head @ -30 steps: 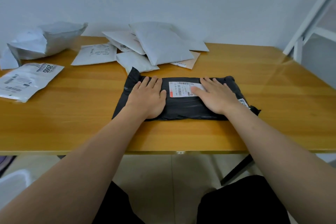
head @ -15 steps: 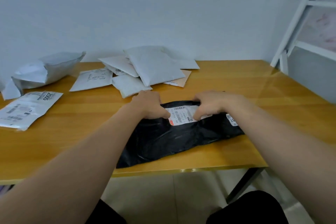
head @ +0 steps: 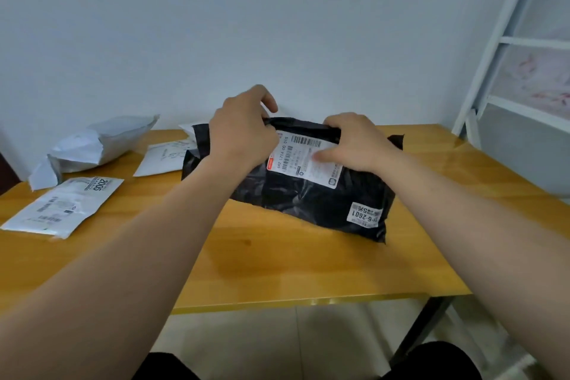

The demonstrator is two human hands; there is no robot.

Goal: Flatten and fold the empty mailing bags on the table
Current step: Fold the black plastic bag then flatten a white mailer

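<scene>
Black mailing bag held up at its top edge, over the wooden table.

Your left hand (head: 243, 136) and right hand (head: 354, 142) each pinch the top edge of the black bag (head: 308, 194), fingers curled over it. The bag is glossy, crinkled plastic, roughly rectangular, with a white shipping label (head: 303, 160) and a smaller sticker (head: 364, 214); its lower edge meets the smooth table (head: 277, 268). Pale, crumpled bags (head: 92, 145) lie at far left.

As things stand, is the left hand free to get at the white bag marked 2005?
Probably not right away: the left hand grips the black bag's top edge. The 2005 bag lies uncovered on its side of the table, so once it lets go, the way looks free.
</scene>
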